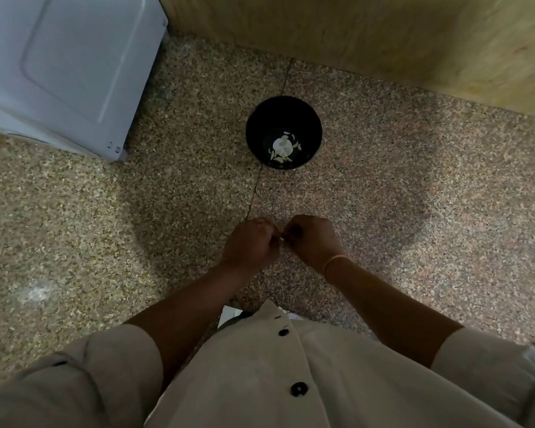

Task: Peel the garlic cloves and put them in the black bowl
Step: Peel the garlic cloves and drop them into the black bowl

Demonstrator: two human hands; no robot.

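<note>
While both hands work close to the body, the peeling step is judged to be under way, with no transfer to the bowl yet begun. Nearest the camera is a beige buttoned shirt (291,366) with rolled sleeves, and both bare forearms reach forward from it over the speckled stone floor (105,242).

The left hand (249,242) and the right hand (311,239) meet knuckle to knuckle. The fingers of both are curled inward and pinch a single garlic clove (281,239) held in the gap between them. Only a small pale sliver of the clove shows. Its long axis and the amount of skin left on it cannot be determined. A pink band (334,262) sits on the right wrist.

The black bowl (254,118) stands upright on the floor, directly ahead of the hands and well apart from them. It sits on the floor seam that runs away from the body. Peeled cloves (283,146) already lie at its bottom, so the task is judged to be partly complete.

The bowl mouth lies almost on the line that passes between the two hands, so neither hand is clearly nearer. The coming move calls for a straight reach forward and down, with release over the opening. The mouth is a narrow target from this height, so a clove could strike the rim and roll onto the floor.

A white appliance (59,72) stands at the far left edge of the floor. A wooden panel (383,35) closes the far right edge.
</note>
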